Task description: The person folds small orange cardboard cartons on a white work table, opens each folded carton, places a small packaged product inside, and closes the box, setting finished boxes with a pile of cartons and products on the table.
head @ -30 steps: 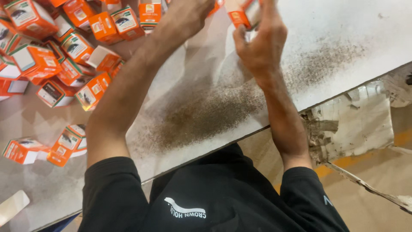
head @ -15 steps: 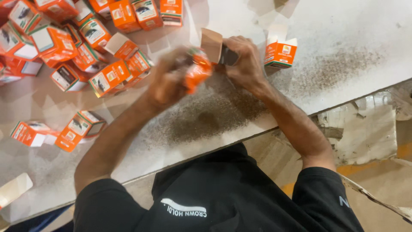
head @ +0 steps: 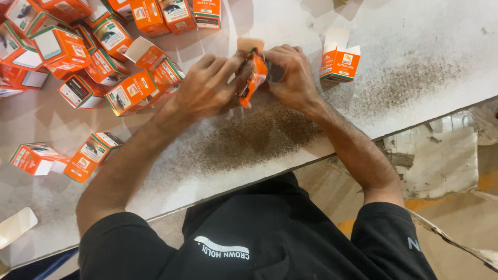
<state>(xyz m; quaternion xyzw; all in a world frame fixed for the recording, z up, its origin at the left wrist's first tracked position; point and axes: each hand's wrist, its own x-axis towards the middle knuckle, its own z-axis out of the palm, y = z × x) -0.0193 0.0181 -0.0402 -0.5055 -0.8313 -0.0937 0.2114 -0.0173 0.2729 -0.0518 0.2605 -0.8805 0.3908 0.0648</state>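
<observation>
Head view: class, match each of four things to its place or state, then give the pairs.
Things:
1. small orange carton
2. open-flapped orange carton
3. heap of orange cartons
4. dark gritty dust

Places or states:
A. piled at the table's far left
B. spread on the table in front of the hands
C. held between both hands
D. standing alone, right of the hands

Pairs: 1-C, 2-D, 3-A, 4-B

A pale grey worktable [head: 425, 46], dusted with dark powder [head: 259, 137], bore scattered small orange cardboard cartons [head: 129, 91] and one open-topped carton [head: 340, 62].
</observation>
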